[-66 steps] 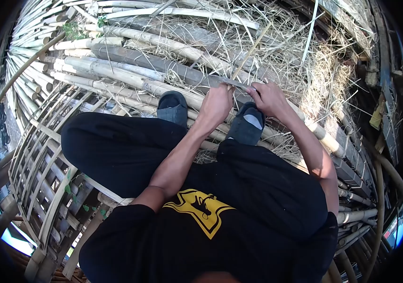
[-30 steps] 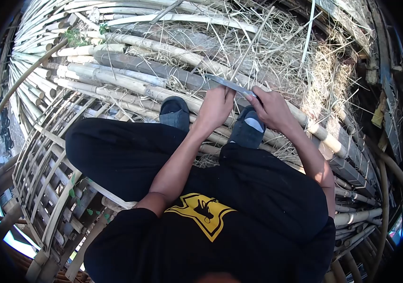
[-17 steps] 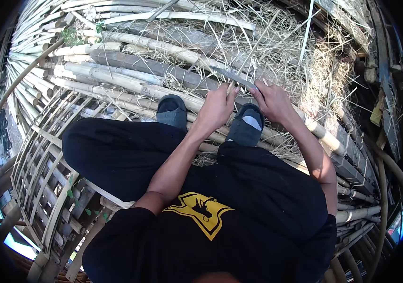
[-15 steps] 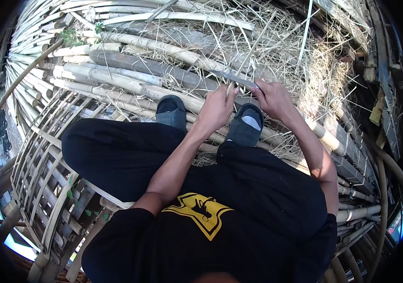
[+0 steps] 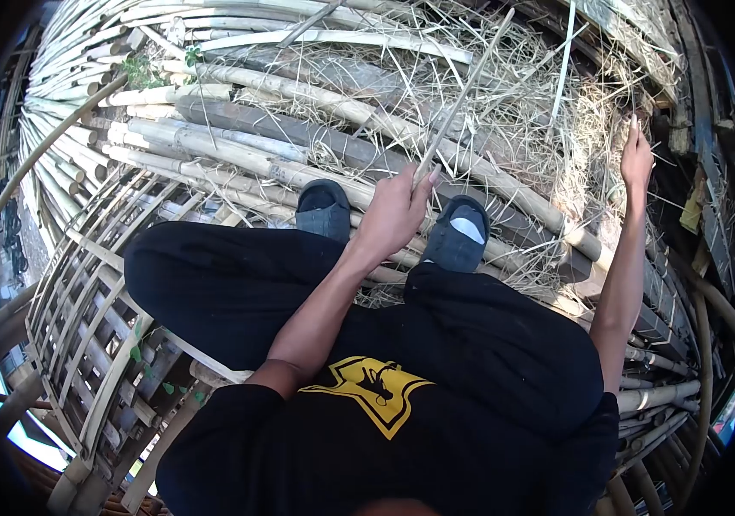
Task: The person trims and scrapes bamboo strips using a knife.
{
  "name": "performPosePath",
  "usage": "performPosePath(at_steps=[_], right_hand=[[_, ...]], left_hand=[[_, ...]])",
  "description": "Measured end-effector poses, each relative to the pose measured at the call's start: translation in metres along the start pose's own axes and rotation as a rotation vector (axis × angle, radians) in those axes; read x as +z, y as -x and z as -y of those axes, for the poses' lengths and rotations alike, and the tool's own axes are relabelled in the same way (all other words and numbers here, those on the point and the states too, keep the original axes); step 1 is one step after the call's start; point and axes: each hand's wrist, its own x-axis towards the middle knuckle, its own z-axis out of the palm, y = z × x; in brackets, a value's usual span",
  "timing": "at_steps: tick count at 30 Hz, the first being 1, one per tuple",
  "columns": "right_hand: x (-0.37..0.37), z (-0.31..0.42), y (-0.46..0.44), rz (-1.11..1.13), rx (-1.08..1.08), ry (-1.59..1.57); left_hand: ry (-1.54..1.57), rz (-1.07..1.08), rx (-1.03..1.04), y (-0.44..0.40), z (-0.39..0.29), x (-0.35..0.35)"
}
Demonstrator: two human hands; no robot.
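My left hand (image 5: pixel 393 215) is closed around the lower end of a thin bamboo strip (image 5: pixel 464 96). The strip slants up and to the right above the straw. Far to the right, my right hand (image 5: pixel 637 162) reaches out over the straw's edge, its fingers pressed together and pointing away from me. What it grips, if anything, cannot be made out; no knife blade shows clearly. Under the strip lie loose straw-like shavings (image 5: pixel 505 129) and long bamboo poles (image 5: pixel 333 103).
My sandalled feet (image 5: pixel 455 236) rest on the poles. A woven bamboo lattice (image 5: pixel 84 318) stands at the left, beside a stack of pole ends (image 5: pixel 67 138). Dark timber boards (image 5: pixel 703 120) run along the right. A curved cane (image 5: pixel 24 172) arches at the far left.
My right hand, which held a knife against the strip, has swung far out to the right, and the blade no longer shows. The left hand keeps the strip, now more fully exposed.
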Motion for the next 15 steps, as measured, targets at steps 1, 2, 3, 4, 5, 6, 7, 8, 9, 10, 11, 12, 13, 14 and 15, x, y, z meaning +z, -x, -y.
performPosePath(at_steps=[1,2,3,4,5,6,7,8,9,10,11,12,13,14,15], right_hand=[[-0.014,0.0,0.007,-0.07,0.032,-0.097],[-0.016,-0.004,0.015,-0.103,0.073,-0.206],[-0.009,-0.012,0.023,-0.036,0.062,-0.29],[-0.008,-0.007,0.035,0.034,0.054,-0.375],[-0.004,-0.001,0.053,0.094,0.032,-0.367],[-0.004,0.031,0.08,0.152,0.001,-0.365],[-0.001,0.053,0.099,0.24,-0.069,-0.358],[0.005,0.07,0.117,0.331,-0.138,-0.352],[0.013,0.084,0.132,0.414,-0.2,-0.341],[0.019,0.097,0.145,0.496,-0.255,-0.328],[0.018,0.113,0.156,0.569,-0.308,-0.314],[0.017,0.127,0.164,0.641,-0.36,-0.298],[0.02,0.135,0.171,0.639,-0.351,-0.302],[0.023,0.141,0.176,0.606,-0.441,-0.377],[0.026,0.146,0.178,0.57,-0.534,-0.451]], left_hand=[[0.007,-0.037,0.035,-0.005,0.001,0.001],[0.016,-0.033,0.038,-0.009,0.002,0.001],[0.014,-0.033,0.016,-0.012,-0.001,0.0],[0.009,-0.032,-0.008,-0.013,-0.002,-0.001],[0.0,-0.027,-0.016,-0.013,-0.002,0.0],[0.004,-0.031,-0.011,-0.014,-0.004,0.001],[-0.005,-0.031,-0.007,-0.014,-0.005,0.0],[-0.015,-0.032,-0.008,-0.013,-0.006,-0.001],[-0.038,-0.046,0.012,-0.015,0.002,0.001],[-0.044,-0.048,0.011,-0.015,0.003,0.002],[-0.046,-0.045,0.015,-0.015,0.003,0.003],[-0.049,-0.04,0.021,-0.014,0.003,0.005],[-0.054,-0.032,0.023,-0.014,0.002,0.006],[-0.083,-0.019,0.015,-0.012,0.001,0.007],[-0.111,-0.009,0.009,-0.012,0.0,0.008]])
